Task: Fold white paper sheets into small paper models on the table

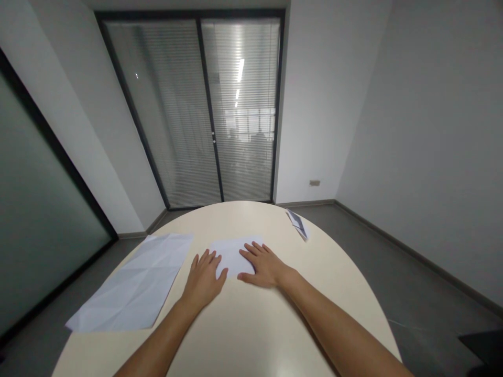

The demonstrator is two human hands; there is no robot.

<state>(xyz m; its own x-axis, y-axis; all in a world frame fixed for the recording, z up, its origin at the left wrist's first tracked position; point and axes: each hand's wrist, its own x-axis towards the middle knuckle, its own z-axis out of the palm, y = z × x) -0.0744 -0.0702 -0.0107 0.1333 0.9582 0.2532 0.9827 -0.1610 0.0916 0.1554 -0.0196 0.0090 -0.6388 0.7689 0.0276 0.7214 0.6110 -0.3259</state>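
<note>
White, smooth paper in a small rectangular piece (pixel 231 257) lies flat between the two bare hands, on a cream-coloured round tabletop (pixel 283 324). The left hand (pixel 205 277) is unclenched and palm down, its fingers slightly parted and pointing away from the body; it covers the left side of the small piece, the thumb angled inward over the near edge. The right hand (pixel 262 266) is likewise released and flat, fingers spread and directed toward the left hand, resting over the right side of the piece; its thumb lies along the near edge. Neither hand grips anything. The two thumbs point toward each other and are apart. To the left of the left hand, a large white paper sheet with crossing creases (pixel 135 283) lies on the tabletop, its lower left corner reaching past the table's edge. Beyond the right hand and to its right, a small folded white paper form with a grey-looking face (pixel 298 225) lies near the rim. Farther ahead of both hands stand dark-framed glass panels with horizontal blinds (pixel 188 115); to their right, a small wall plate (pixel 315 183) sits low on the pale wall (pixel 326 94).
</note>
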